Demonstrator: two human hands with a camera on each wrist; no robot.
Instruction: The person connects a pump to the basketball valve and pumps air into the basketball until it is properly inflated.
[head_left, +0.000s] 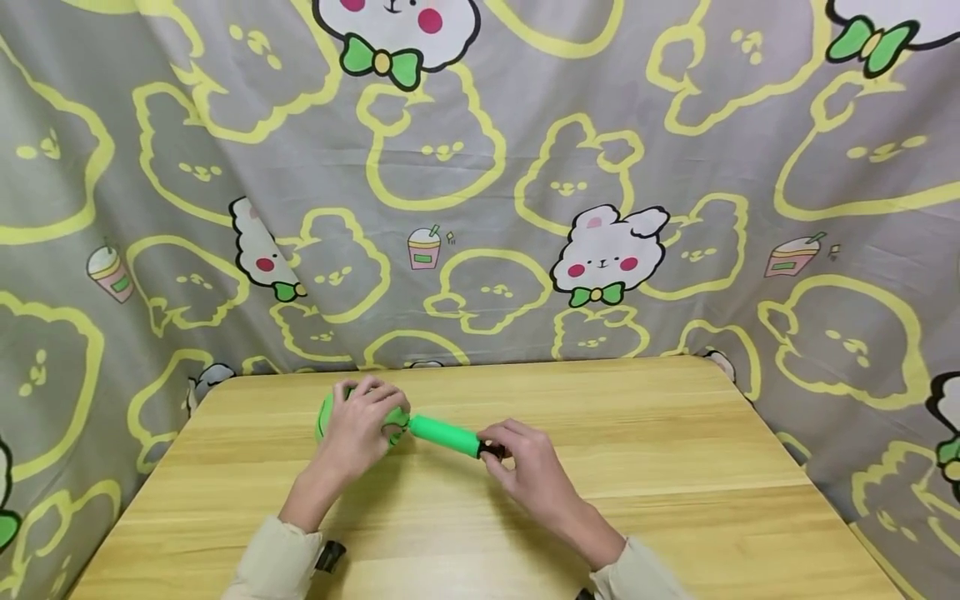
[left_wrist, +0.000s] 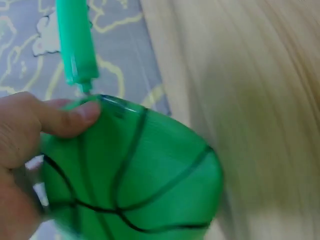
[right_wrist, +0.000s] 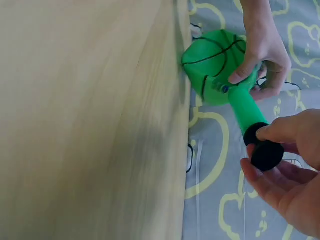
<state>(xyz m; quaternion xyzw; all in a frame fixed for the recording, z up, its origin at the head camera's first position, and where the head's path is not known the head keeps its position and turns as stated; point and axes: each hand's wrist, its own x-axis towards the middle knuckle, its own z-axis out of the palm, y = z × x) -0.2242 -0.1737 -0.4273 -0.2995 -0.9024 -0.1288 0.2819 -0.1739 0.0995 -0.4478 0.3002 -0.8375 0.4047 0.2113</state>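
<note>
My left hand [head_left: 362, 427] grips a green ball [left_wrist: 165, 175] with black curved lines, its thumb lying on the ball near the pump's tip. The ball looks soft and dented, not fully round. A green hand pump [head_left: 445, 435] meets the ball at its thin nozzle end, right beside the left thumb. At the pump's other end, my right hand [head_left: 536, 473] holds the black handle [right_wrist: 267, 156] between thumb and fingers. The handle sits close against the pump's barrel. Ball and pump are held above the table, and the left hand hides much of the ball in the head view.
A light wood-grain table [head_left: 637, 500] lies below both hands. Grey curtain cloth [head_left: 495, 208] with yellow outlined animals hangs behind it and along both sides. Dark straps [head_left: 330, 556] show near the sleeve cuffs.
</note>
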